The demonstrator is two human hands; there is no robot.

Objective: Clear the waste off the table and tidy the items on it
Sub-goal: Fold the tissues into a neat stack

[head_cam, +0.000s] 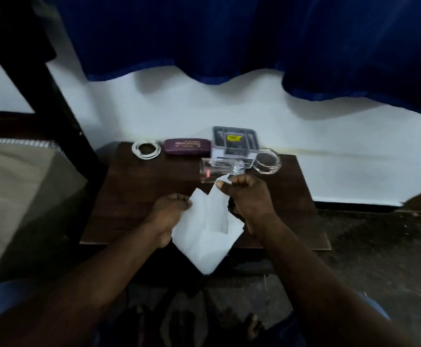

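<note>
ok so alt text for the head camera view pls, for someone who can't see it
A person's left hand and right hand hold a white sheet of paper above a dark brown wooden table. At its far edge sit a coiled white cable, a maroon case, a grey box, a clear glass tumbler on its side and a clear glass dish.

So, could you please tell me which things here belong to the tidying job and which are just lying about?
In the job: white tissue, pinched by left hand and right hand; tumbler on its side, coiled cable, maroon case, grey box, glass dish, table.
Just there: blue curtain, bed.
</note>
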